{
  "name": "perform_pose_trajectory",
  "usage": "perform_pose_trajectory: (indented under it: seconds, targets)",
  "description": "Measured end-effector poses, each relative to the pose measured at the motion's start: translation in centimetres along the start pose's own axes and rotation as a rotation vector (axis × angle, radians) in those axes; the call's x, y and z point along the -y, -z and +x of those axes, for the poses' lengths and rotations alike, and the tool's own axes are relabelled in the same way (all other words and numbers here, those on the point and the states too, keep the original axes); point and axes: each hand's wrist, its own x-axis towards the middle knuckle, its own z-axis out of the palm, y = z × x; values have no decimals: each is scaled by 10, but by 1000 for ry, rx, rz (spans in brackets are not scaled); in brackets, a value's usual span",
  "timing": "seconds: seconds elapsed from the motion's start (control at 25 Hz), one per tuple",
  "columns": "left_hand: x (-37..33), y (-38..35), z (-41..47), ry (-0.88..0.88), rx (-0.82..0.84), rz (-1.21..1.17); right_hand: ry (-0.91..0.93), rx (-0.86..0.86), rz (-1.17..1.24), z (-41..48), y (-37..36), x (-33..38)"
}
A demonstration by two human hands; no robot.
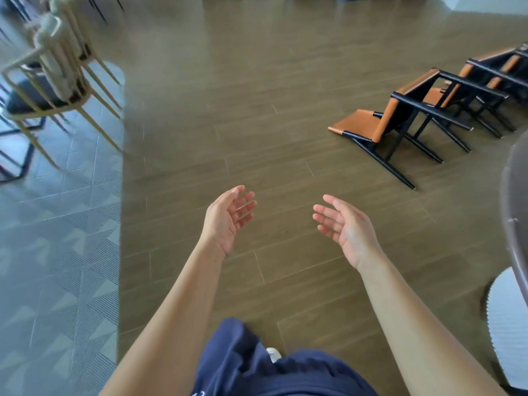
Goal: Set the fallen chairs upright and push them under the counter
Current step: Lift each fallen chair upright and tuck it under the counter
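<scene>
Two orange-and-black chairs lie tipped on their backs on the wooden floor at the right. The nearer fallen chair (400,121) has its black legs pointing toward the lower right. The farther fallen chair (497,70) lies behind it at the frame's right edge. My left hand (228,218) and my right hand (345,227) are held out in front of me over the bare floor, palms turned inward, fingers relaxed and holding nothing. Both hands are well short of the chairs.
A gold-framed chair with a dark seat (48,90) stands upright at the upper left on a grey patterned carpet (57,252). A dark rounded edge (514,201) and a white round base (508,324) sit at the right. Wooden floor (228,124) stretches ahead.
</scene>
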Motion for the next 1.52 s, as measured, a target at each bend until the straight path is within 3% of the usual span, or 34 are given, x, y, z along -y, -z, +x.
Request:
perform_pose_trajectory:
  seconds: [0.72,1.52]
  targets:
    - [-169,-35,340,66,145,119,-27,-158,107,298,-160,81]
    - [-241,-167,614,109,96,126,-70,-150,56,597,-170,211]
